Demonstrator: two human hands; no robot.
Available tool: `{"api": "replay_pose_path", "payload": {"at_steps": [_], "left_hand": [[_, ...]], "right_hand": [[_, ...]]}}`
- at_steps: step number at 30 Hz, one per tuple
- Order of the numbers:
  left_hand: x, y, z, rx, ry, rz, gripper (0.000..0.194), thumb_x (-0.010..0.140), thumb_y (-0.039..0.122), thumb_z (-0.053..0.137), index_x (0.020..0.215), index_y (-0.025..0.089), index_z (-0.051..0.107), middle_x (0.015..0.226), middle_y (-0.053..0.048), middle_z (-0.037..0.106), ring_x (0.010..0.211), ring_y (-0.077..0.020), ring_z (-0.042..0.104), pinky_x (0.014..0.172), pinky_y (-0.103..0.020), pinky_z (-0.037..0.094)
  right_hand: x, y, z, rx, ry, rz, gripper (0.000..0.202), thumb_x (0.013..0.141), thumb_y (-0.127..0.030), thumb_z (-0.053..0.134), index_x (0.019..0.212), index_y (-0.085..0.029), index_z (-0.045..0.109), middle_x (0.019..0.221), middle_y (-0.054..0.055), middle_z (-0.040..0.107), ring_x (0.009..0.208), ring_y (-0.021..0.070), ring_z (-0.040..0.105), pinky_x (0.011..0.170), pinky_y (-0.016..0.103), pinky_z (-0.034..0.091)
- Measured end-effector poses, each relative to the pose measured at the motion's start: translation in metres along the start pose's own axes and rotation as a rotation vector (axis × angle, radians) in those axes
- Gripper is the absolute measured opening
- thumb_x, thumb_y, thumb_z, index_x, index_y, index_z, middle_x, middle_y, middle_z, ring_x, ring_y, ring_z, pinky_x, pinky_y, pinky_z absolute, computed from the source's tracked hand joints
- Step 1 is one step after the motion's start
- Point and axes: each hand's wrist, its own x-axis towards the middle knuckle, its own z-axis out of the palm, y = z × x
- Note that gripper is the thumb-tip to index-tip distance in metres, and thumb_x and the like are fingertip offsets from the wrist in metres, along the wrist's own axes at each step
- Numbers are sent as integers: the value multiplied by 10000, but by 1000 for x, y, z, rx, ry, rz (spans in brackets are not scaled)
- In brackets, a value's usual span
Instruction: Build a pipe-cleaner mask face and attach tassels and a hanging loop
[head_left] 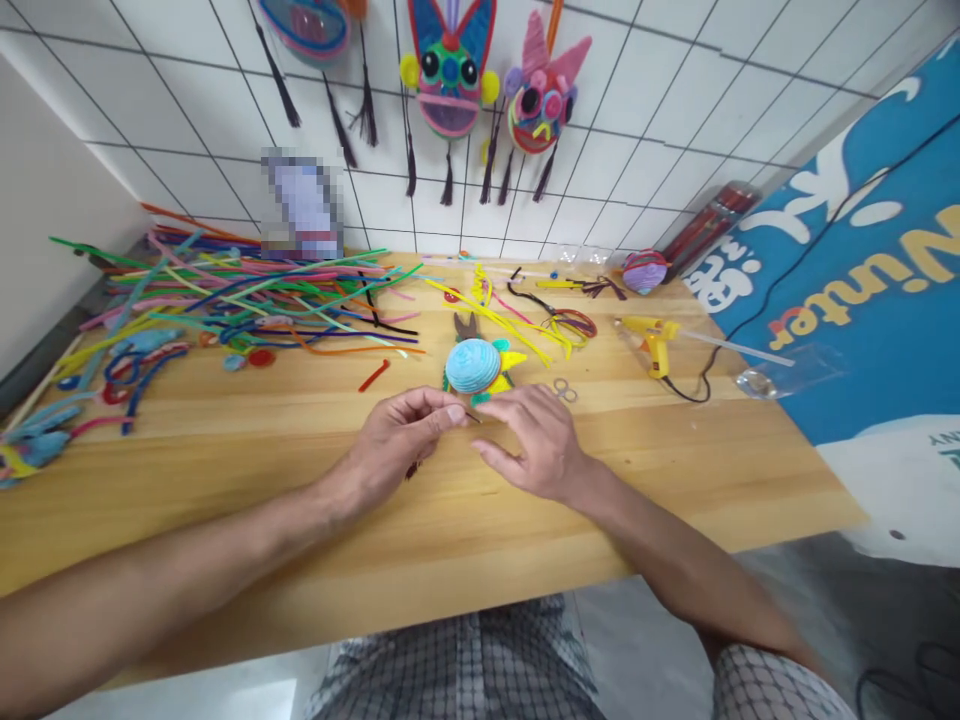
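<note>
My left hand (411,432) is closed in a pinch on a thin dark piece (474,417) that sticks out past its fingertips. Facing it, my right hand (534,440) has its thumb and fingers apart, close to the end of that piece. Just beyond both hands lies a blue domed craft (473,367) with yellow points (512,359) and green parts at its edge. Behind the dome are the dark jaws of a tool (466,325). A dark red tuft (412,470) shows below my left hand.
Many coloured pipe cleaners (285,290) are heaped at the back left. A yellow glue gun (656,343) with a black cord lies at the right. Metal rings (565,390) and a short red piece (374,375) flank the dome. Decorated masks (450,80) hang on the tiled wall.
</note>
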Motion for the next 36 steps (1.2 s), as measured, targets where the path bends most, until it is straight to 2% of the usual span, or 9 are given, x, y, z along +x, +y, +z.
{"api": "replay_pose_path", "payload": {"at_steps": [2,5,9,15,22,26,29,33,36], "left_hand": [[-2,1,7,6,-31,10,381,797,539,829,922,187,755,500,82,444,424,-66,330,390,-189,263],[-3,1,13,44,-63,85,309,801,466,839,879,178,758,578,56,556,485,-67,412,455,-189,350],[1,-5,11,102,-94,227,200,832,364,815,854,175,755,775,5,719,677,-102,595,667,-223,494],[11,-14,4,268,-105,428,97,916,261,718,885,174,749,807,-1,741,729,-115,638,693,-225,491],[13,-14,-4,430,-99,601,100,947,199,676,879,163,739,753,5,691,663,-92,594,616,-195,443],[17,-24,-9,443,-57,626,127,947,222,670,857,164,739,726,1,670,638,-100,567,606,-211,433],[21,-30,-13,420,-9,538,159,943,270,666,843,167,733,707,3,657,621,-106,545,584,-218,413],[23,-33,-17,358,-11,451,174,930,306,658,836,179,730,725,7,669,630,-107,547,594,-220,416],[23,-33,-18,332,-8,401,208,908,356,668,803,183,716,702,15,644,623,-110,536,586,-222,411]], "right_hand": [[0,-2,3,27,6,4,44,997,-250,659,1011,-212,675,874,57,784,791,217,713,711,375,492],[0,0,1,93,2,50,110,1023,-215,624,922,-226,666,832,29,781,753,181,705,713,350,483],[-2,5,0,169,-32,110,144,1048,-254,608,924,-220,674,827,22,780,760,165,713,733,325,493],[-7,14,7,164,-59,139,189,1060,-283,599,912,-213,693,806,20,784,736,156,709,734,313,480],[-9,14,15,145,-58,142,208,1051,-291,615,877,-214,701,767,16,775,705,155,697,720,313,482],[-9,15,12,166,-50,191,178,1023,-296,649,872,-224,712,789,19,785,712,158,703,716,316,500],[-4,22,-3,136,16,339,186,1008,-296,637,854,-228,717,784,13,768,710,162,686,700,311,510],[3,44,-32,34,92,658,203,969,-350,655,819,-229,718,733,-17,715,681,156,634,680,291,497],[-12,67,-52,-86,110,824,248,936,-433,656,827,-219,718,732,-13,689,683,160,602,689,296,493]]}}
